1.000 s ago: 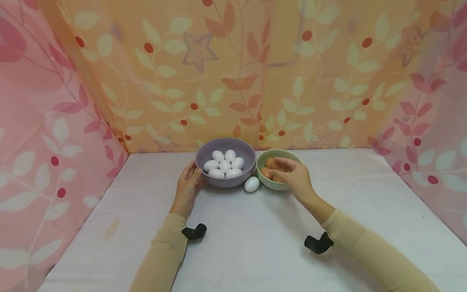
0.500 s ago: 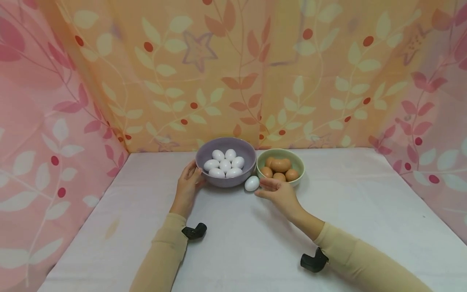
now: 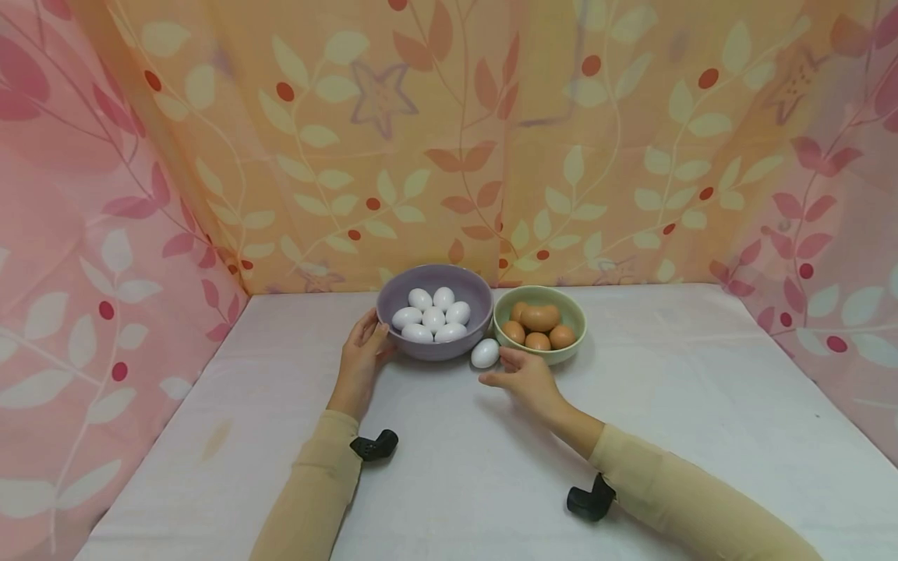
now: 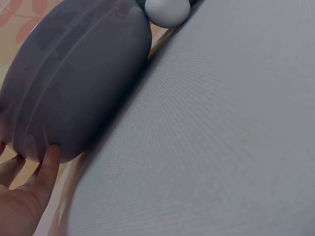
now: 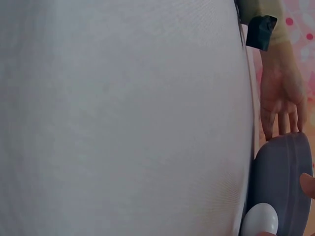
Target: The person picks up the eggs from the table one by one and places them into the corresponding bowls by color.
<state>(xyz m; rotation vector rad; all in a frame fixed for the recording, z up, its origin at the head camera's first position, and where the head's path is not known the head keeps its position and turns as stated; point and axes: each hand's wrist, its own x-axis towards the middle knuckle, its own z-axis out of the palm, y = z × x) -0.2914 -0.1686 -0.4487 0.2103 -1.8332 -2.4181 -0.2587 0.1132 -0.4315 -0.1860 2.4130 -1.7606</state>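
Observation:
My left hand (image 3: pixel 359 365) rests against the left side of a purple bowl (image 3: pixel 436 351), its extended fingertips touching the outer wall in the left wrist view. Several white eggs (image 3: pixel 433 320) lie inside the bowl. In front of the bowls a single white egg (image 3: pixel 485 354) lies on the table. Just right of this egg is my right hand (image 3: pixel 528 385), thumb and fingers spread apart, fingertips close to the shell. In the right wrist view a fingertip (image 5: pixel 267 233) overlaps the egg's lower edge, and the thumb stands away from it.
A light green bowl (image 3: pixel 578 315) holding several brown eggs (image 3: pixel 540 317) stands right of the purple one. White cloth covers the table (image 3: pixel 449 483). Patterned curtains (image 3: pixel 449 140) enclose the back and both sides. A black wrist mount (image 3: pixel 591 499) sticks out from the right sleeve.
My right hand has come out from over the brown eggs in the green bowl and moved left and nearer, to the loose white egg. The left hand and bowls stay in place.

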